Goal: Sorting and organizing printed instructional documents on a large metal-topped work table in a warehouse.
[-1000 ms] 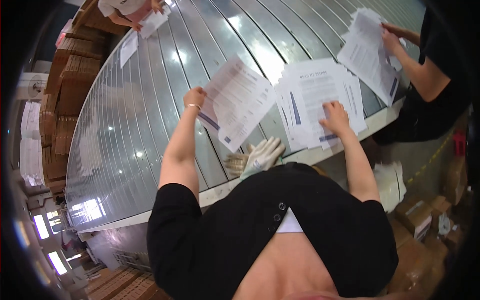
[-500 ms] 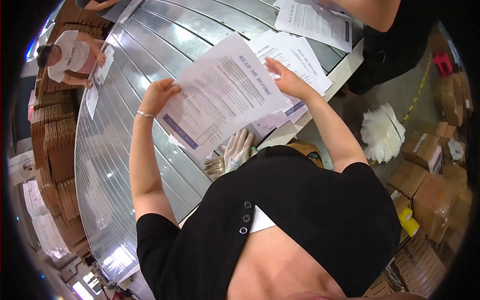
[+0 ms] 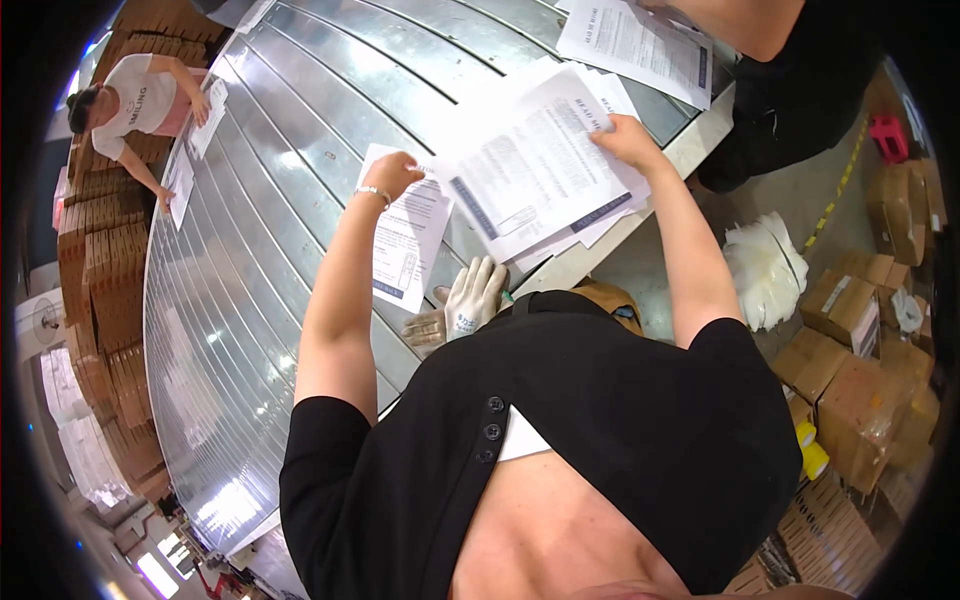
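Observation:
A printed white sheet [image 3: 530,175] with a dark band along its lower edge slants over a fanned stack of similar sheets [image 3: 625,95] on the metal table. My right hand [image 3: 630,143] pinches the sheet's right edge. My left hand [image 3: 397,175] has curled fingers beside the sheet's left corner, above another printed sheet [image 3: 412,235] on the table. Whether its fingertips grip paper is hard to see. A pair of work gloves [image 3: 470,300] lies at the near table edge, close to my body.
The ridged metal table [image 3: 300,180] stretches away to the left. Across it, a person [image 3: 140,110] handles papers. Another person in black [image 3: 790,110] stands at the right, by more printed sheets [image 3: 635,50]. Cardboard boxes [image 3: 860,400] and a white plastic bundle [image 3: 765,270] are on the floor.
The raised sheet has moved right and down over the stack. Both my hands have shifted right, and a sheet on the table beneath my left hand has come into view.

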The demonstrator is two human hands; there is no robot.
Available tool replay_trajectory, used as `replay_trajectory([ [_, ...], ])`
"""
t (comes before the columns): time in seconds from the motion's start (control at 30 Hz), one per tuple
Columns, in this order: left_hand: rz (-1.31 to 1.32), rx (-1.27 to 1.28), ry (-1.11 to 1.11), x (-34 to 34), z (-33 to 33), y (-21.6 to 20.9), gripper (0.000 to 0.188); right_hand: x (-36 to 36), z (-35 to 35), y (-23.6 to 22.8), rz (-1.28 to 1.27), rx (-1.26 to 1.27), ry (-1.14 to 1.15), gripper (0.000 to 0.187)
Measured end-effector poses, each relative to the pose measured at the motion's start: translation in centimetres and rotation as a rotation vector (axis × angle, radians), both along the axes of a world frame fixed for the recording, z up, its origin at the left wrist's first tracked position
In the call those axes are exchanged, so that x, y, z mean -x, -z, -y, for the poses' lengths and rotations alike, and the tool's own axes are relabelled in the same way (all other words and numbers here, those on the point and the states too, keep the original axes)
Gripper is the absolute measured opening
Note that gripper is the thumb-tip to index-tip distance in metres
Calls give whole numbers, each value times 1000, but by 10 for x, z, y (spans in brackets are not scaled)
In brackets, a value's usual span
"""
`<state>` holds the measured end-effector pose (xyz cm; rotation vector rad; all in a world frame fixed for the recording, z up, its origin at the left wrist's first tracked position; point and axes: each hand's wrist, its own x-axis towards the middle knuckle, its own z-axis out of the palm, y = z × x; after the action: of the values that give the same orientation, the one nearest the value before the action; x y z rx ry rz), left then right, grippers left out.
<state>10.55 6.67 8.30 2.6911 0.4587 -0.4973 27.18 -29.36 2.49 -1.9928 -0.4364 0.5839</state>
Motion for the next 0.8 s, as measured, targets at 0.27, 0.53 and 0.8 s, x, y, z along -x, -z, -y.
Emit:
replay_trajectory([
  [0.27,9,-323,-479,120,-77,55,61,-47,22,30,177,365,-47,38],
  [0.53,-212,-122,-665,140,-98,54,61,-40,7,34,229,448,-8,44],
  [0.8,31,-202,-566,142,-123,23,34,-40,10,34,200,413,8,40],
])
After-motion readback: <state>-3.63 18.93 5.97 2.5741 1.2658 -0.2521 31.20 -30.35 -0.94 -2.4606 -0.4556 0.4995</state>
